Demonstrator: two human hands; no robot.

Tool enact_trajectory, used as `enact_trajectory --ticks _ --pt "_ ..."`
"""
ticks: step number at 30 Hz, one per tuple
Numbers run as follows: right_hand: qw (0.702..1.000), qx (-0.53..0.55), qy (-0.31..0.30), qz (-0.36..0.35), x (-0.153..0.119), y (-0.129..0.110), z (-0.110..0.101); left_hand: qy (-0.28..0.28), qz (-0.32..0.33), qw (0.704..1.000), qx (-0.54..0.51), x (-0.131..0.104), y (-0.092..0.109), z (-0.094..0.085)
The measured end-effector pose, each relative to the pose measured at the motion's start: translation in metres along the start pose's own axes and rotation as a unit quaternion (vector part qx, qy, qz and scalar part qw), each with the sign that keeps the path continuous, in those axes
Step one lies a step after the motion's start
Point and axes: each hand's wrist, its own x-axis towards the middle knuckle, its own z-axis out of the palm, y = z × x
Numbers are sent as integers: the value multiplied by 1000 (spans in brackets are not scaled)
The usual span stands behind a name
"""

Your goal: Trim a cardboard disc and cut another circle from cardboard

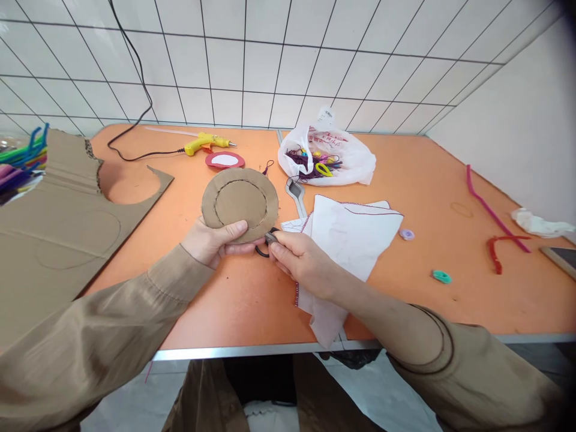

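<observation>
My left hand (211, 241) is closed on the lower left edge of a round cardboard disc (245, 201), with the thumb on its face. A smaller circle is scored or cut into the disc, and its middle piece is in place. At the disc's lower right edge, my right hand (297, 255) grips a small dark grey tool (270, 237). Fingers hide most of that tool, so I cannot tell its kind. Below the disc, a black loop (261, 251) shows beside my left fingertips. White cloth (351, 240) with dark red stitched edges lies under and beyond my right hand.
A yellow glue gun (207, 144) lies at the back, near a red ring with a white centre (225, 160). A plastic bag (346, 159) holds yarn. Large cut cardboard (67, 240) covers the left side. Pipe cleaners (495, 207) and a teal coil (441, 276) lie right.
</observation>
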Motion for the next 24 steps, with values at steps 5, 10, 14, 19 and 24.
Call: enact_trajectory --ticks 5,10,14,19,24 --pt "1000 4 -1 -1 0 1 3 0 -5 1000 -5 0 -1 0" --pt "1000 13 -6 4 1 -1 -1 1 -18 1000 -16 -1 -1 2" --pt "997 66 -34 15 1 -6 -9 -22 -41 999 -22 -3 6 5" --pt "977 164 -79 109 2 -7 -12 -23 -76 996 -36 -2 11 3" --pt "950 232 -110 180 3 -9 -11 -15 -124 991 -44 7 10 1"
